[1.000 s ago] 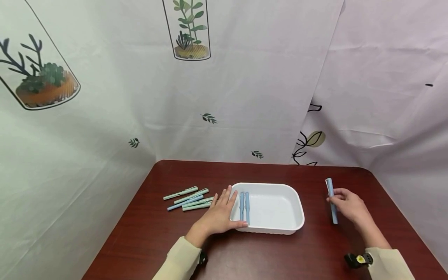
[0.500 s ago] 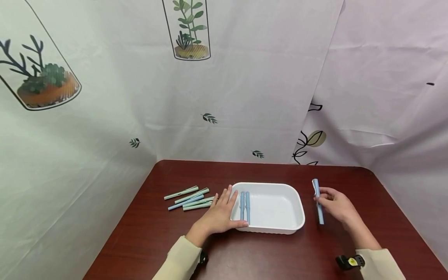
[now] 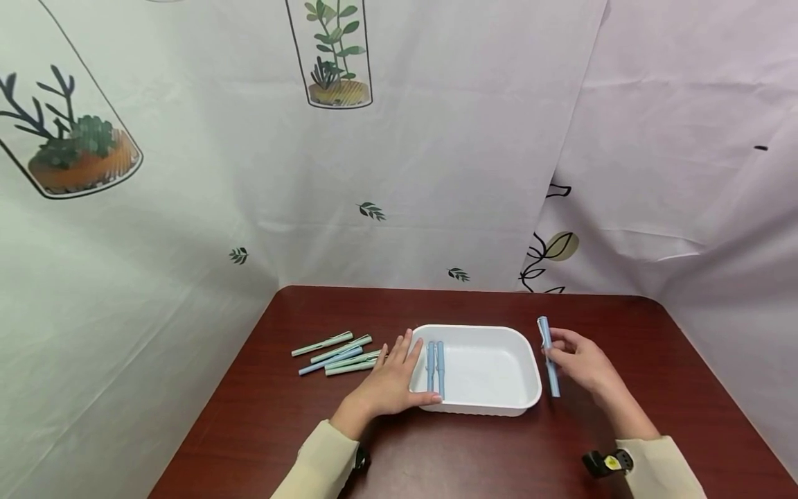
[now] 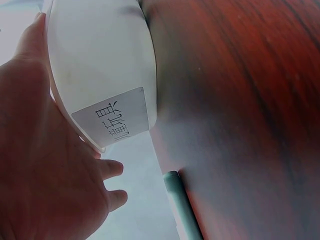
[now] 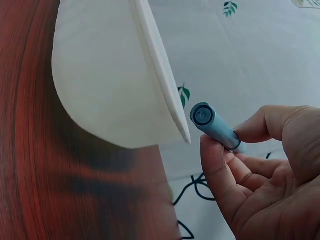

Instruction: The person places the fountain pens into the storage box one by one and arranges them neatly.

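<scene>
My right hand (image 3: 581, 359) pinches a light blue pen (image 3: 548, 357) between thumb and fingers, just right of the white tray (image 3: 492, 410). In the right wrist view the blue pen (image 5: 217, 127) points its round end at the camera, beside the tray's rim. Fingers spread, my left hand (image 3: 388, 385) rests on the tray's left edge, the thumb along the front rim. Two blue pens (image 3: 440, 371) lie side by side in the tray's left end. A label (image 4: 115, 117) shows on the tray's side in the left wrist view.
Several light green pens (image 3: 322, 344) and a blue pen (image 3: 330, 361) lie in a loose pile left of the tray. The dark red wooden table (image 3: 274, 436) ends at a white patterned cloth (image 3: 436, 173) behind.
My right hand has carried the blue pen leftward from the right part of the table to the tray's right edge. My left hand has stayed on the tray.
</scene>
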`<state>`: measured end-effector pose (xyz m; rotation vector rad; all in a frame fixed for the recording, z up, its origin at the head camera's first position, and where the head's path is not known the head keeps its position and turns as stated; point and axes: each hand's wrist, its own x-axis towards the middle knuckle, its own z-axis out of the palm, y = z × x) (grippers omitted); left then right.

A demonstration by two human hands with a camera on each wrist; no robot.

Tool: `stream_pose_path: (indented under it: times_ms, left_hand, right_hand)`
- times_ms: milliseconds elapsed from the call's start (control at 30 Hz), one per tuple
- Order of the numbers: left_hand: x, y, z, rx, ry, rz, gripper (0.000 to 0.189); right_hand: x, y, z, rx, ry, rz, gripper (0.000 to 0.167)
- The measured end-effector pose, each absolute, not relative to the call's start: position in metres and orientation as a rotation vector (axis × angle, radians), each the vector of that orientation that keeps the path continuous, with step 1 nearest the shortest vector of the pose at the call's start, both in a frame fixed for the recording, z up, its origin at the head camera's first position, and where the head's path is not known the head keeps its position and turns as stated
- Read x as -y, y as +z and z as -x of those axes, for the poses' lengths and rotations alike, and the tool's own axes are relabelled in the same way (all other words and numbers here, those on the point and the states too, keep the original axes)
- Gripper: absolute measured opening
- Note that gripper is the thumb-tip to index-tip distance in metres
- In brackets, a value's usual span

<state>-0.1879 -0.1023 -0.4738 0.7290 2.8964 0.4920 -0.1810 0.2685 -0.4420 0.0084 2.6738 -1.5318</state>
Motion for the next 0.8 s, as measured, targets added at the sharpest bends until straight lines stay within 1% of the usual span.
stream_pose_path:
  times_ms: [800]
  left_hand:
    - [0.102, -0.475, 0.188, -2.95, 0.415, -0.765, 0.112]
  right_hand:
    - [-0.226, -0.441, 0.187, -2.649, -1.477, -0.042, 0.053]
